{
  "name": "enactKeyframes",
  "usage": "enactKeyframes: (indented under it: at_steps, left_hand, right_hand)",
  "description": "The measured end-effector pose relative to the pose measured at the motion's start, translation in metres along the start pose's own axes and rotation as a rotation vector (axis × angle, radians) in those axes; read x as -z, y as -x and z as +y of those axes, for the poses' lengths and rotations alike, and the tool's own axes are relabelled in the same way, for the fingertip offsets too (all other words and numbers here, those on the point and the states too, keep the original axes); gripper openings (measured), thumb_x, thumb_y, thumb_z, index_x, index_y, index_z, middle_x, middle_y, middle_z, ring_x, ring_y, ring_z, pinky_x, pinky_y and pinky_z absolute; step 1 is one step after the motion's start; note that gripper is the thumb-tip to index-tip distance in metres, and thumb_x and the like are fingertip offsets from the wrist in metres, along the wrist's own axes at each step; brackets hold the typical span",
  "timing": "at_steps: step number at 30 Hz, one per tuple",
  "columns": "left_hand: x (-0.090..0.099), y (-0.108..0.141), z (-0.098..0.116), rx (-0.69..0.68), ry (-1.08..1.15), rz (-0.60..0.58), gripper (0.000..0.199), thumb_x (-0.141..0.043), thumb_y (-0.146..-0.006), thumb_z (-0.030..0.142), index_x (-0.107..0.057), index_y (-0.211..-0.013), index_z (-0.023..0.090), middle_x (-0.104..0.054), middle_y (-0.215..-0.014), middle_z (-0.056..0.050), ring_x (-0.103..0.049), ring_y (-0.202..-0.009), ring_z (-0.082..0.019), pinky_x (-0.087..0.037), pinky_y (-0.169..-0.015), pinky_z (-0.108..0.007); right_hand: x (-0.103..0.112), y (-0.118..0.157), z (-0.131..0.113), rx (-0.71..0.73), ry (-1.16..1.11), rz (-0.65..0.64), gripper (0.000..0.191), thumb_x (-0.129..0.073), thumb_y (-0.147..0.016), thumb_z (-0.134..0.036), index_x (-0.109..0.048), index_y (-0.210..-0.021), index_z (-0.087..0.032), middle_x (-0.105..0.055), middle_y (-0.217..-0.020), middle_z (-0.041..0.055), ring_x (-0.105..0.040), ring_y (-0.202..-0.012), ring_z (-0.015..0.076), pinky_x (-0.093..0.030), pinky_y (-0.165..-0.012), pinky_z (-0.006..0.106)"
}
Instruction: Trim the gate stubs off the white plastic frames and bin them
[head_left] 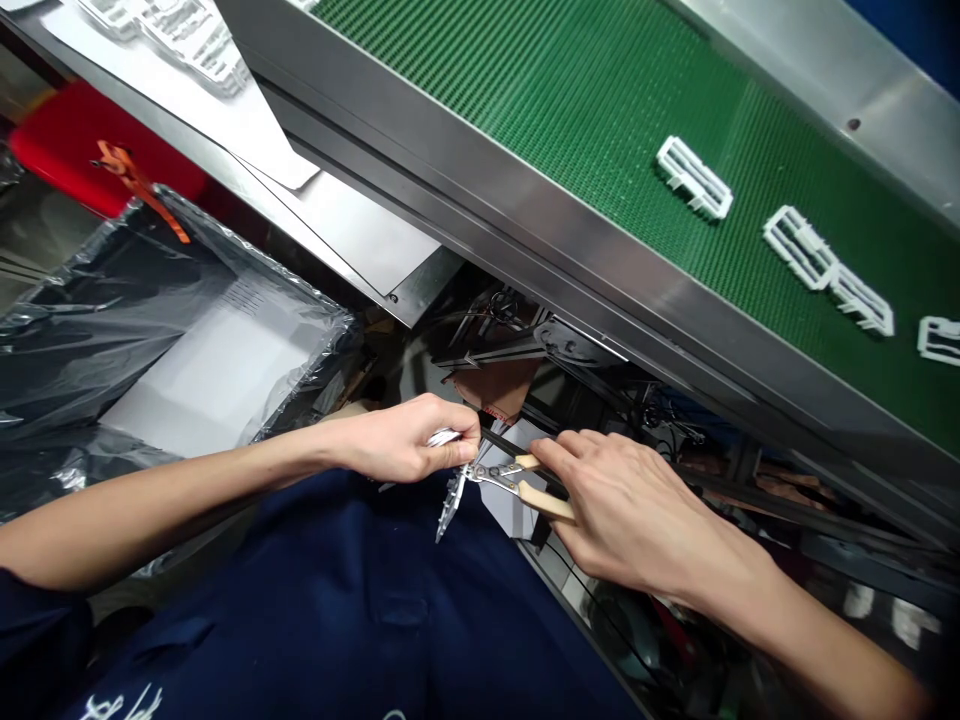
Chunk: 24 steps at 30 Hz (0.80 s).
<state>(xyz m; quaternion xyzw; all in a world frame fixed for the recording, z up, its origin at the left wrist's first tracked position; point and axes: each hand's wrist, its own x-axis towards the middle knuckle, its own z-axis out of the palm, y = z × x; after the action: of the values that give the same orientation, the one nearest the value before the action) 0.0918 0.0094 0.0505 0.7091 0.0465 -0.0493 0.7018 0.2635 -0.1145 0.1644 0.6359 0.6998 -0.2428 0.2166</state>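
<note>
White part (451, 503), long axis slanting down-left

Navy shirt (337, 610); white markings (124, 706)

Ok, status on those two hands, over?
Left hand gripping white plastic piece. Right hand holding cream-handled cutters, tips right at the piece. Nothing seen blocking the cutters.

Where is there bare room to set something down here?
On the green conveyor belt, left of the white plastic frames and beyond the metal rail. Also on the lower white sheet, between that rail and the plastic-lined bin.
Crowded: the belt's right, and between the left hand and right hand, where tan-handled pliers meet a plastic part.
</note>
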Motion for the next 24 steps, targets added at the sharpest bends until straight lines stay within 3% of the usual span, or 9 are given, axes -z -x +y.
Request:
enactKeyframes:
  at_steps: [7,12,15,18,20,24]
  left_hand:
    - [-0.004,0.000,-0.008,0.050,0.080,-0.006,0.028,-0.044,-0.090,0.040,-0.055,-0.079,0.016,-0.053,-0.072,-0.002,-0.048,-0.065,-0.014,-0.035,-0.058,-0.025]
    - [-0.006,-0.002,-0.012,0.100,0.196,0.055,0.028,-0.048,-0.088,0.042,-0.054,-0.079,0.016,-0.050,-0.070,0.000,-0.044,-0.063,-0.012,-0.034,-0.058,-0.025]
    - [-0.008,-0.001,-0.016,0.126,0.264,0.055,0.027,-0.063,-0.079,0.042,-0.058,-0.086,0.017,-0.054,-0.082,-0.001,-0.047,-0.071,-0.014,-0.037,-0.063,-0.025]
    - [-0.014,0.001,-0.023,0.180,0.380,0.012,0.037,-0.074,-0.069,0.036,-0.058,-0.097,0.018,-0.055,-0.084,0.000,-0.049,-0.072,-0.013,-0.038,-0.063,-0.023]
    - [-0.018,0.000,-0.029,0.199,0.492,0.024,0.037,-0.072,-0.072,0.032,-0.057,-0.103,0.018,-0.058,-0.086,-0.001,-0.053,-0.076,-0.014,-0.041,-0.067,-0.023]
    - [-0.019,-0.005,-0.038,0.209,0.782,0.048,0.043,-0.072,-0.073,0.025,-0.055,-0.111,0.016,-0.062,-0.107,-0.010,-0.058,-0.093,-0.019,-0.044,-0.080,-0.028]
  right_hand:
    - [0.009,-0.011,0.003,0.001,-0.049,-0.155,0.005,-0.047,-0.071,-0.019,-0.047,-0.070,-0.023,-0.050,-0.055,-0.0024,-0.039,-0.043,0.0126,-0.016,-0.047,0.027]
    - [-0.009,-0.009,0.021,-0.094,-0.352,-0.190,0.015,-0.047,-0.078,-0.024,-0.047,-0.064,-0.023,-0.046,-0.049,-0.0038,-0.037,-0.045,0.0112,-0.020,-0.046,0.024]
    - [-0.028,0.000,0.037,-0.238,-0.523,-0.200,0.020,-0.048,-0.081,-0.033,-0.049,-0.065,-0.022,-0.051,-0.054,-0.0036,-0.041,-0.048,0.0106,-0.024,-0.045,0.022]
    - [-0.052,0.007,0.044,-0.390,-0.591,-0.136,0.026,-0.048,-0.082,-0.042,-0.049,-0.066,-0.021,-0.051,-0.056,-0.0034,-0.042,-0.049,0.0107,-0.026,-0.045,0.022]
    - [-0.067,0.006,0.039,-0.432,-0.661,-0.056,0.026,-0.047,-0.083,-0.045,-0.050,-0.070,-0.022,-0.052,-0.059,-0.0037,-0.043,-0.051,0.0110,-0.029,-0.047,0.022]
    - [-0.086,-0.007,0.017,-0.421,-0.862,0.229,0.022,-0.047,-0.085,-0.043,-0.050,-0.084,-0.022,-0.053,-0.067,-0.0036,-0.047,-0.058,0.0112,-0.036,-0.056,0.022]
